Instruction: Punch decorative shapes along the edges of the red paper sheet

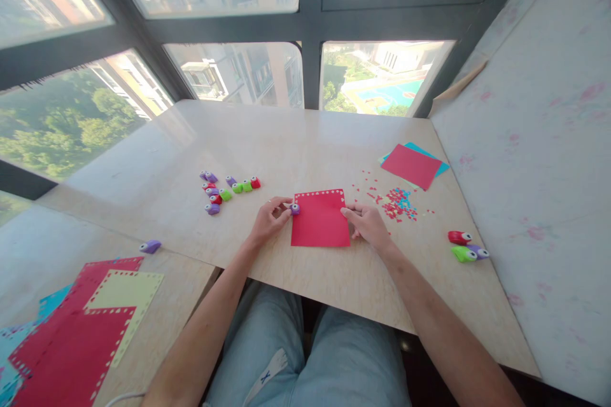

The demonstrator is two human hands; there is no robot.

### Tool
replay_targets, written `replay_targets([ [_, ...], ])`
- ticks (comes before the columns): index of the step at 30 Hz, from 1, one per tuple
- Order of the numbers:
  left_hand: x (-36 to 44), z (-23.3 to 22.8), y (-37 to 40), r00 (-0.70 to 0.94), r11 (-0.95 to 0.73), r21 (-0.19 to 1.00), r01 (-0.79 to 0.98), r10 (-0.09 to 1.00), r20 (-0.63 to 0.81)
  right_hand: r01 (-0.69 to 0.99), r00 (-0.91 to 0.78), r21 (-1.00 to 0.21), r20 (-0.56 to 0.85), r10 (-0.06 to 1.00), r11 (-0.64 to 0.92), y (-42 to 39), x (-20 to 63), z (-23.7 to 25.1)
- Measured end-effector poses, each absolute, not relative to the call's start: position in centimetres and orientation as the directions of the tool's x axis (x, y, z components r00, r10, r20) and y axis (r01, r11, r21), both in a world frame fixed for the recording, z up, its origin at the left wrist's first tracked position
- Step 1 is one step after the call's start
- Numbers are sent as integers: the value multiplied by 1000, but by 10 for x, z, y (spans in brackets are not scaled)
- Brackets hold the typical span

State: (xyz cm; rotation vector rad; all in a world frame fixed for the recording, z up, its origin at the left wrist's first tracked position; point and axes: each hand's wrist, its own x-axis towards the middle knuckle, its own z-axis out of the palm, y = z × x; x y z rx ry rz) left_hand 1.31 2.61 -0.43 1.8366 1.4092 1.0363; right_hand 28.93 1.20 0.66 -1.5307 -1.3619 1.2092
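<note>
A red paper sheet (319,222) lies in front of me, with a row of small punched holes along its far edge. My left hand (271,221) is closed round a small purple craft punch (294,209), which sits at the sheet's left edge near the far corner. On the other side, my right hand (366,224) pinches the sheet's right edge between thumb and fingers. Whether the punch is pressed down cannot be made out.
Several coloured punches (216,199) stand to the left, a lone purple punch (151,246) nearer me, more punches (462,238) far right. Confetti (400,205) lies beside my right hand. Plain sheets (411,166) are behind it; punched sheets (81,343) lie lower left. Windows and a wall border the table.
</note>
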Motion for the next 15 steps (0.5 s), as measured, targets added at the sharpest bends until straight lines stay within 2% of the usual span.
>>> replay_targets([
  [6, 12, 0, 24, 43, -182, 875, 449, 982, 182, 263, -30, -954, -156, 987, -143, 12, 288, 5],
  [15, 14, -1, 26, 30, -134, 880, 455, 990, 135, 100, -41, -975, -204, 978, -199, 14, 290, 5],
])
